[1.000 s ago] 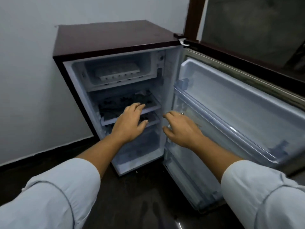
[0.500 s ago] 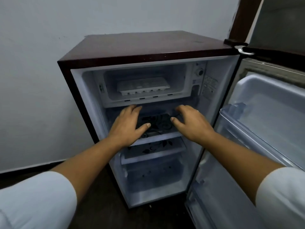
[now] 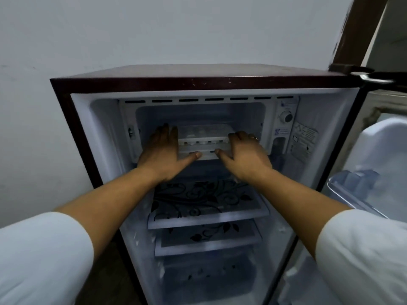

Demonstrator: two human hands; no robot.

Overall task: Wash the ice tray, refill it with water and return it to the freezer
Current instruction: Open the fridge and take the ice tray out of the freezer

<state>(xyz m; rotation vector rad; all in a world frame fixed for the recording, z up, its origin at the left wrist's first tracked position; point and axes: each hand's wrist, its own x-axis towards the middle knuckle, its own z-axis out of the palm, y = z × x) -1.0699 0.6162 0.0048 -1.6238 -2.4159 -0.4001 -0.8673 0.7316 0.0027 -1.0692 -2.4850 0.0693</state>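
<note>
Reaching into the freezer compartment (image 3: 198,111) of the open fridge (image 3: 198,78), the person has a hand at each end of the white ice tray (image 3: 204,134), which sits between them inside the compartment. The left hand (image 3: 161,150) lies spread, fingers straight against the tray's left end. The right hand (image 3: 244,153) bends its fingers over the right end; whether it grips, I cannot tell. Below both wrists sits a flower-patterned shelf (image 3: 204,203).

Both hands rose from the patterned shelf (image 3: 207,216) into the freezer compartment (image 3: 253,115). The left hand (image 3: 163,150) reached in at the left end of the ice tray (image 3: 204,134), fingers straight. The right hand (image 3: 244,155) came to its right end, fingers bent over it.
</note>
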